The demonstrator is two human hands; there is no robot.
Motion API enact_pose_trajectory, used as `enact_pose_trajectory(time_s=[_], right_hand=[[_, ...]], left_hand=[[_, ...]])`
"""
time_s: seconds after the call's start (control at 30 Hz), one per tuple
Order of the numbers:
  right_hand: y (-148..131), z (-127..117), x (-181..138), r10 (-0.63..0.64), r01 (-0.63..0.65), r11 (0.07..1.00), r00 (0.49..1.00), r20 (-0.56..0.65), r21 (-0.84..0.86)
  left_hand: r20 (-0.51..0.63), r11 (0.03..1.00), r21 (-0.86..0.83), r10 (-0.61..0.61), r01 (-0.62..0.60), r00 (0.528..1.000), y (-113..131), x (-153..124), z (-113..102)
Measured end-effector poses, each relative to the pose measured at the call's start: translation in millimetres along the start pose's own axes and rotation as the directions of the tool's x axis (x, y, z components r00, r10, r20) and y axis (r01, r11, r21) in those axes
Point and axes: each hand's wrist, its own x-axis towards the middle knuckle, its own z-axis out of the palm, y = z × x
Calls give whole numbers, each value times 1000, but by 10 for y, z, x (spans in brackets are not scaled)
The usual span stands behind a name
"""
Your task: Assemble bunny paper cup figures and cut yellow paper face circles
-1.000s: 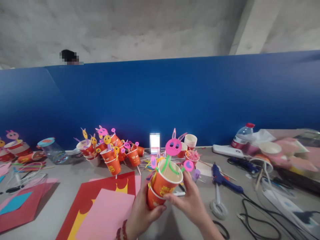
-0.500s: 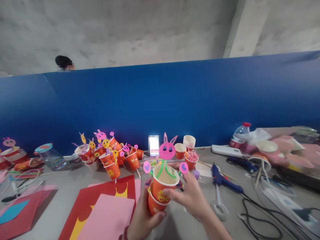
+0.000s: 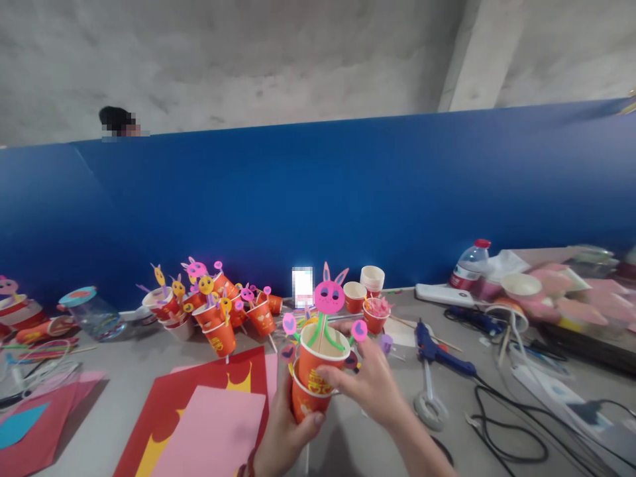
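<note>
From my far seat I see the left hand (image 3: 287,427) closed around the lower cup (image 3: 307,403), probably for steadiness. The right hand (image 3: 371,384) has its grip partly curled, thumb pressing the upper cup (image 3: 322,364), which sits inside the lower, at six o'clock. Holding below the rim leaves the pink rabbit face (image 3: 328,297) free. The glue gun (image 3: 440,354) lies apart, at four o'clock.

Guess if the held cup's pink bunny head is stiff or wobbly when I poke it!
The bunny head probably wobbles, since it rises above the upper cup on something slim. Its narrow ears might bend, as they stick up freely. It looks flat, so it's likely light.
</note>
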Motion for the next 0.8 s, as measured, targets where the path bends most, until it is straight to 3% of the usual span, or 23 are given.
enact_pose_trajectory(time_s=[0.27,0.37,0.5,0.6,0.7,0.8], right_hand=[[56,5,11,27,-27,999,1000,-11,-29],[110,-29,-27,-31,31,999,999,-32,18],[230,-72,-218,-98,112,990,983,-153,88],[332,-28,-455,-40,41,985,999,-14,165],[425,69,-687,11,-35,981,992,123,191],[521,97,-821,37,-42,993,998,46,109]], left_hand=[[22,998,-40,-45,46,999,34,4,56],[-33,996,-74,-50,48,998,10,12,92],[-145,982,-176,-97,70,985,11,-2,165],[-184,972,-224,-109,66,977,37,-49,247],[-147,964,-253,-127,87,981,52,-119,366],[-47,967,-200,-169,157,984,42,-164,485]])
